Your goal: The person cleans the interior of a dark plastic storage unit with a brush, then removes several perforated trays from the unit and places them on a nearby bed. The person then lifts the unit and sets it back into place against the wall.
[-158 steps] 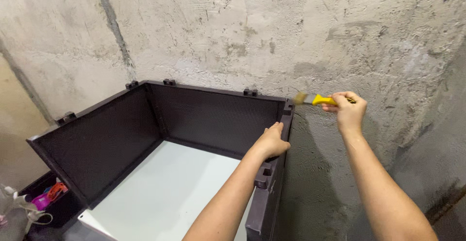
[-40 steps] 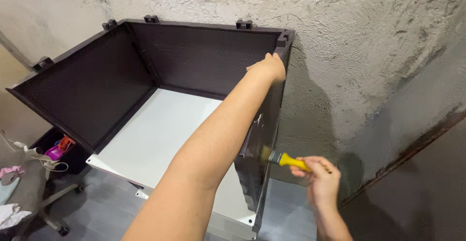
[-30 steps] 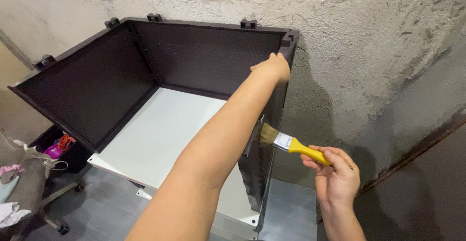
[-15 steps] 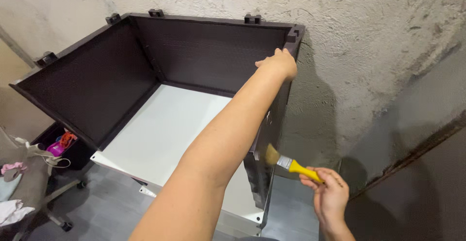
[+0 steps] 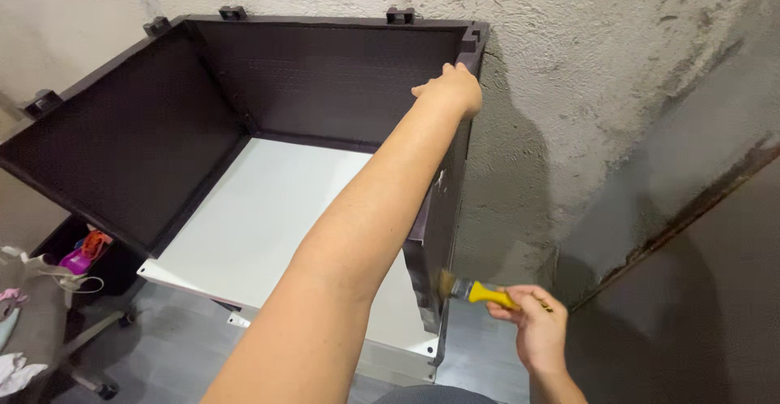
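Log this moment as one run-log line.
left hand: grips dark panel top edge | right hand: holds yellow-handled brush, bristles at panel's lower outer face

Brush (image 5: 471, 290) bristles blurred against dark panel (image 5: 439, 233), handle end hidden in right hand (image 5: 532, 331), left forearm cropped below.

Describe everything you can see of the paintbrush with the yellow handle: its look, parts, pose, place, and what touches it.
The paintbrush is small and flat, with a yellow handle that looks plastic, a silvery metal band and pale tan bristles. It lies nearly level, bristles pointing left. The right hand grips the handle's rear end, fingers curled round it. The bristle tips meet the outer face of the dark box's right side panel, low down near its bottom corner, above the grey floor.
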